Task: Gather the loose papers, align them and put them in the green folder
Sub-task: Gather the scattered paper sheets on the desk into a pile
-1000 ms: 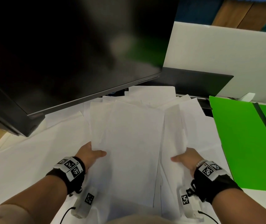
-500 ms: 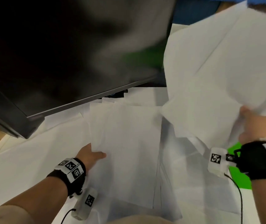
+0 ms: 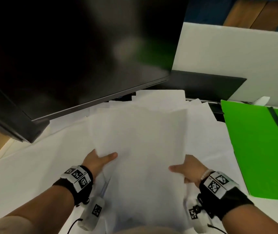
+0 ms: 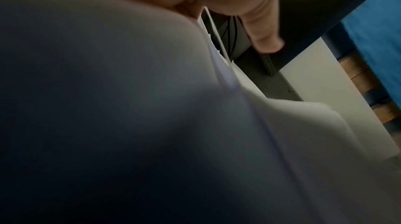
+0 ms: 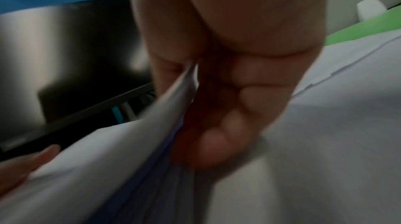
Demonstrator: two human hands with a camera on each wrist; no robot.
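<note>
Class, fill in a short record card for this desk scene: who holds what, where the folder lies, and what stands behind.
Left hand: grips the left edge of the paper stack.
Right hand: grips the stack's right edge.
Stack: edges not yet squared.
Green folder: lies open to the right, no papers inside.
Monitor: dark, behind the stack.
</note>
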